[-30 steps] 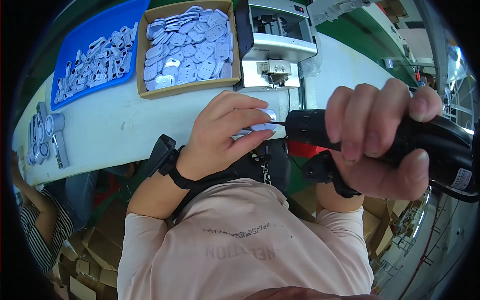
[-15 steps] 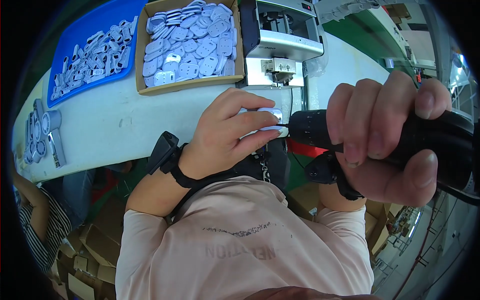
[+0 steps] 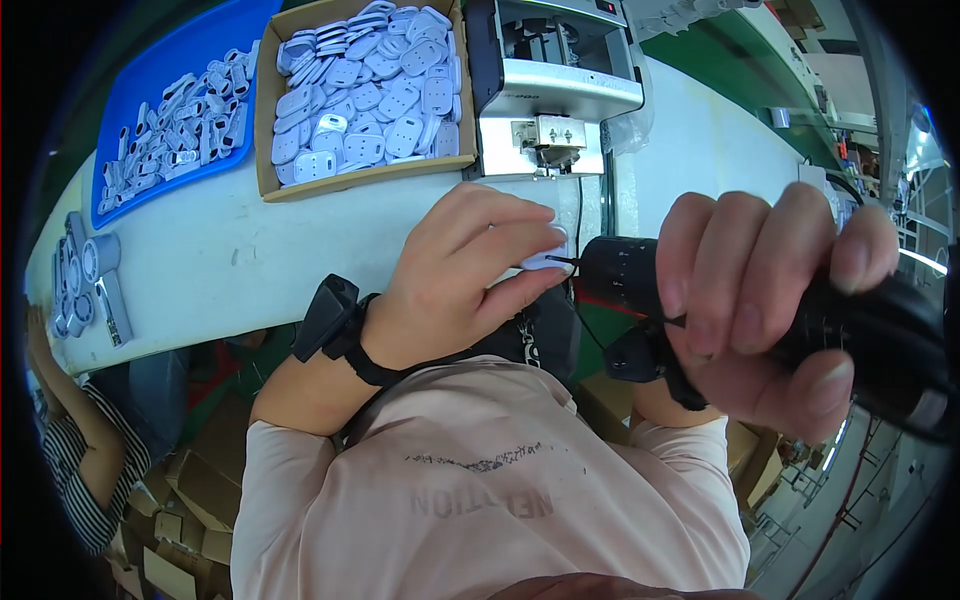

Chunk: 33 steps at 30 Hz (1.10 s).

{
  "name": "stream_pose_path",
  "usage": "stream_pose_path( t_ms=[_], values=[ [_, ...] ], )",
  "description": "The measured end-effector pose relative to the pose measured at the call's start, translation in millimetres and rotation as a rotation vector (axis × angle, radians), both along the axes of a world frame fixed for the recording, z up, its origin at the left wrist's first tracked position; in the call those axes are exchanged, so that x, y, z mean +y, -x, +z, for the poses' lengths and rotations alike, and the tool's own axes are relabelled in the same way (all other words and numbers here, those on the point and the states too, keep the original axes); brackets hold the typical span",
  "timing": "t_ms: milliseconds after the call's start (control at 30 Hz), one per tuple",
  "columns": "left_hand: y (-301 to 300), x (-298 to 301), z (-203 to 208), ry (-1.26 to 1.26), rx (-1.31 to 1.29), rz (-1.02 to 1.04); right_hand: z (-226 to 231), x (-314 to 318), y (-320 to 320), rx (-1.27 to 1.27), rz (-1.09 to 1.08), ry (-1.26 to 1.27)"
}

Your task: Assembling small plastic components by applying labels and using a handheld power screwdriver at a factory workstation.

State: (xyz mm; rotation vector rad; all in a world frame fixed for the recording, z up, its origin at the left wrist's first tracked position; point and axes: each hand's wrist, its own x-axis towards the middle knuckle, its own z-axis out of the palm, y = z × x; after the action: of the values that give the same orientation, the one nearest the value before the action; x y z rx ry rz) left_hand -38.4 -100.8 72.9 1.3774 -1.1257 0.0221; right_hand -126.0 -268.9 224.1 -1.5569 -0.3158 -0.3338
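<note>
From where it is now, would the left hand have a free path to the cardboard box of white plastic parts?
Probably yes. The left hand is pinching a small white part at the driver tip, but only bare white table lies between it and the open-topped cardboard box.

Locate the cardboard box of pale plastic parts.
In the head view the cardboard box sits upper centre-left on the white table, between the blue tray and the metal machine.

The small pale-grey oval plastic part [image 3: 545, 262] lies pinched between fingertips at the front edge of the white bench, mostly hidden. The black cylindrical electric screwdriver [image 3: 640, 275] is held roughly horizontal, its thin metal bit [image 3: 562, 260] pointing left and touching the part's right side.
</note>
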Motion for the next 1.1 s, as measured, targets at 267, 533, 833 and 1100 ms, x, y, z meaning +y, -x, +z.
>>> stream_pose_path(
  t_ms=[267, 533, 833, 1100],
  values=[
    [-4.9, 21.2, 4.1, -0.111, 0.092, 0.03, -59.7, -31.5, -46.2, -0.198, -0.318, -0.058],
    [-0.5, 19.9, 5.1, -0.093, 0.086, 0.043, -76.0, -28.9, -35.6, 0.12, -0.377, -0.043],
    [-4.9, 17.9, 6.8, -0.128, 0.067, -0.044, -0.6, -15.9, -3.0, -0.197, 0.036, -0.122],
    [0.3, 13.8, 4.2, -0.102, 0.059, -0.032, -18.1, -9.5, -13.6, -0.175, 0.073, -0.109]
  ],
)
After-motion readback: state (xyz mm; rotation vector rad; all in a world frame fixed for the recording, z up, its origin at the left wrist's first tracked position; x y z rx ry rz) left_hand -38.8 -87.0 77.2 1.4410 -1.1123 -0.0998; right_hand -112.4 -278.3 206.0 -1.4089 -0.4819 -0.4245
